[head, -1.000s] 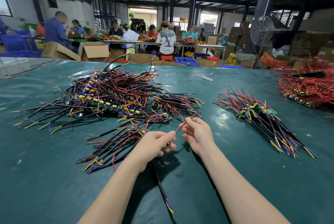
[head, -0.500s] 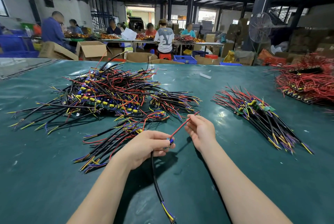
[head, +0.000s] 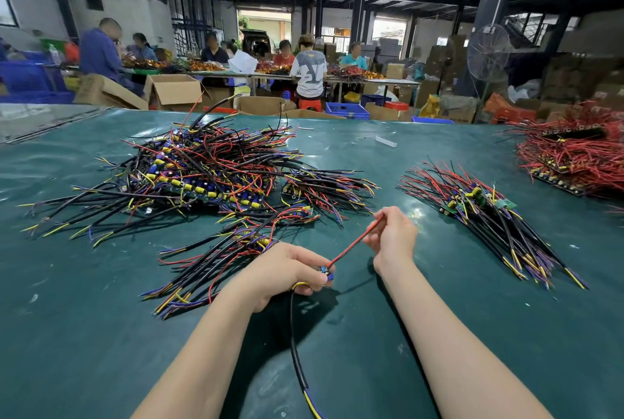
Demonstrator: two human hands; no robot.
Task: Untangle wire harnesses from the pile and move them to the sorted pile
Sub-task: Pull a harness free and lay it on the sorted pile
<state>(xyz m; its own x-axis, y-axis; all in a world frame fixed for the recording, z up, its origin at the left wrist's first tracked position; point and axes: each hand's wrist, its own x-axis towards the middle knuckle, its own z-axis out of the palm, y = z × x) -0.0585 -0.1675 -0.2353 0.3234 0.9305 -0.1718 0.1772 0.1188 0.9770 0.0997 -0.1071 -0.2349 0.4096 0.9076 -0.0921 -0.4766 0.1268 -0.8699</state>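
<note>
Currently one harness (head: 347,247) is free of tangled pile (head: 202,168), held above table (head: 67,334) between piles. Left hand (head: 287,270) curled round connector end; right hand (head: 393,236) pinches red lead taut. Sorted pile (head: 489,216) modest, off right; tangled pile far larger. Judgement: most work left.

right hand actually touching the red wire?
Touching. Head view: the right hand pinches the red wire near its far end, while the left hand grips the wire harness.
</note>
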